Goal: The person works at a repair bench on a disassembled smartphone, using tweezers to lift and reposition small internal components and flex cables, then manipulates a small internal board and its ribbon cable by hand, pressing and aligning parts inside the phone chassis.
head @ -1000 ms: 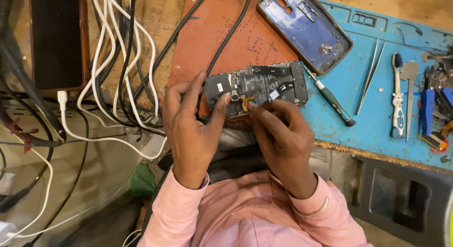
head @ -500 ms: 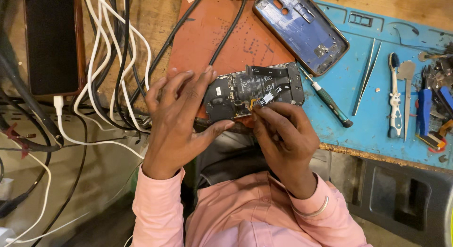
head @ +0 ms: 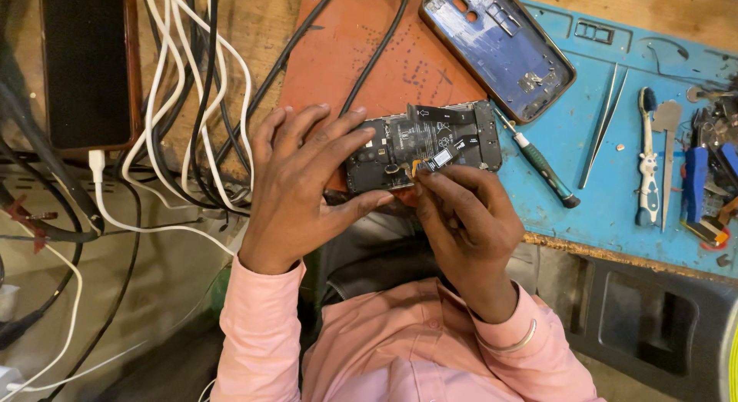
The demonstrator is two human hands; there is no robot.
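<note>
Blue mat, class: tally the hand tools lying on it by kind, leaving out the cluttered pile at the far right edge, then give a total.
Screwdriver: 1
Tweezers: 1
White-handled tool: 1
Grey flat tool: 1
Total: 4, all on the blue mat.

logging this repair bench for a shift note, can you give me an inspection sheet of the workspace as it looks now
surface: wooden bench with an orange mat and a blue mat
job's things: opened phone, internals exposed, lying at the orange mat's near edge
clutter: blue phone back cover, screwdriver, tweezers, more hand tools at right
hands: left hand steadies the phone's left end; right hand pinches a small part at its lower edge
cables: white and black cables bundled at left; black leads cross the orange mat
surroundings: dark flat device at upper left
</note>
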